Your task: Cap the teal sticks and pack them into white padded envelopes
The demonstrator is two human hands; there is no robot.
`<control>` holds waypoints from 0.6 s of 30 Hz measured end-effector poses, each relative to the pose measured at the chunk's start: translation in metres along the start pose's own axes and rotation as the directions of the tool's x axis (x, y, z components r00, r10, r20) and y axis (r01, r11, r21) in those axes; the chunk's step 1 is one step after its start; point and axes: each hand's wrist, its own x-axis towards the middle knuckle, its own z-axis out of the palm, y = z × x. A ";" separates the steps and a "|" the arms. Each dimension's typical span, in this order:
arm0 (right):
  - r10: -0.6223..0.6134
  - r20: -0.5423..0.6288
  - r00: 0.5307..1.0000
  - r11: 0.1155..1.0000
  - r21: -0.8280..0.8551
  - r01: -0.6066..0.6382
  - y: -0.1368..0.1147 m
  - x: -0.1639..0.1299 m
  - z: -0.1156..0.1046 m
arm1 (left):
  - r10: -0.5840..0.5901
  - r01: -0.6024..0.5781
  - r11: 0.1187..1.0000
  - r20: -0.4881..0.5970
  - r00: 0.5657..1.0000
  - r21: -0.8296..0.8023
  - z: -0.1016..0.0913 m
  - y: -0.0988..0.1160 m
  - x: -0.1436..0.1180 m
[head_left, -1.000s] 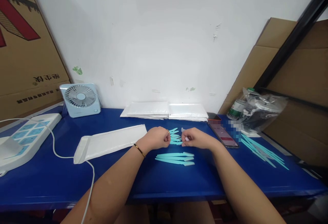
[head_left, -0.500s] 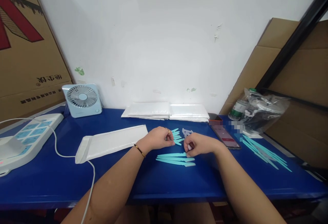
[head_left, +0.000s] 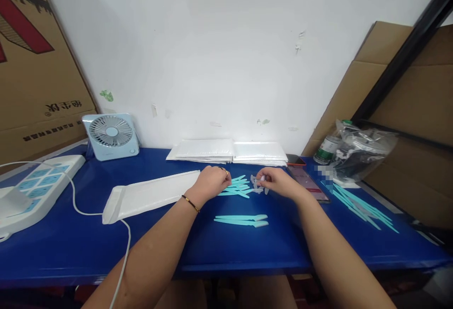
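Left hand (head_left: 211, 182) clasps a fan of teal razors (head_left: 236, 187) while right hand (head_left: 277, 181) pinches a clear cap (head_left: 257, 184), no label readable nearby

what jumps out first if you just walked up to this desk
Two bare hands meet mid-table: the left hand rests on a loose pile of turquoise sticks, the right hand pinches small clear caps. Nearer the person lie finished capped sticks; a pale blue fan stands back left.

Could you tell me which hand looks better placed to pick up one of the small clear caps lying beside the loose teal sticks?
Probably the right hand: its fingertips are already at the clear caps. The left hand rests on the loose teal sticks, on the far side of the caps.
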 end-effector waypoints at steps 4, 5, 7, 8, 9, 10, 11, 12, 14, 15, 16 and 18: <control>-0.063 0.040 0.997 0.997 0.045 0.061 -0.001 -0.001 0.000 | 0.053 -0.033 0.980 0.098 0.994 -0.195 -0.003 0.010 -0.006; -0.083 0.060 0.995 0.995 0.060 0.079 -0.002 -0.002 0.000 | 0.094 -0.051 0.967 0.161 0.983 -0.250 -0.003 0.014 -0.009; -0.089 0.081 0.993 0.995 0.058 0.085 -0.004 -0.002 0.001 | 0.169 -0.073 0.945 0.285 0.944 -0.320 -0.003 0.024 -0.013; -0.081 0.083 0.993 0.996 0.048 0.077 -0.004 -0.002 0.001 | 0.191 -0.074 0.940 0.334 0.923 -0.332 -0.003 0.028 -0.014; -0.072 0.086 0.994 0.997 0.042 0.068 -0.005 -0.002 0.001 | 0.198 -0.070 0.941 0.368 0.909 -0.332 -0.002 0.031 -0.015; -0.065 0.087 0.994 0.997 0.044 0.062 -0.005 -0.003 0.000 | 0.192 -0.063 0.944 0.383 0.904 -0.324 -0.001 0.033 -0.016; -0.063 0.090 0.994 0.997 0.054 0.059 -0.006 -0.003 -0.001 | 0.177 -0.052 0.949 0.386 0.905 -0.312 0.000 0.034 -0.016; -0.068 0.103 0.992 0.996 0.073 0.060 -0.007 -0.004 -0.002 | 0.156 -0.039 0.953 0.378 0.912 -0.301 0.001 0.034 -0.015; -0.091 0.168 0.982 0.990 0.123 0.070 -0.010 -0.005 -0.004 | 0.094 0.000 0.962 0.332 0.939 -0.272 0.002 0.032 -0.014; -0.105 0.211 0.972 0.987 0.145 0.075 -0.012 -0.005 -0.004 | 0.057 0.022 0.966 0.295 0.954 -0.258 0.003 0.030 -0.012; -0.116 0.250 0.961 0.984 0.162 0.076 -0.014 -0.006 -0.004 | 0.021 0.045 0.967 0.256 0.967 -0.250 0.003 0.028 -0.011; -0.124 0.289 0.949 0.978 0.197 0.067 -0.016 -0.006 -0.003 | -0.028 0.075 0.966 0.191 0.981 -0.247 0.003 0.024 -0.008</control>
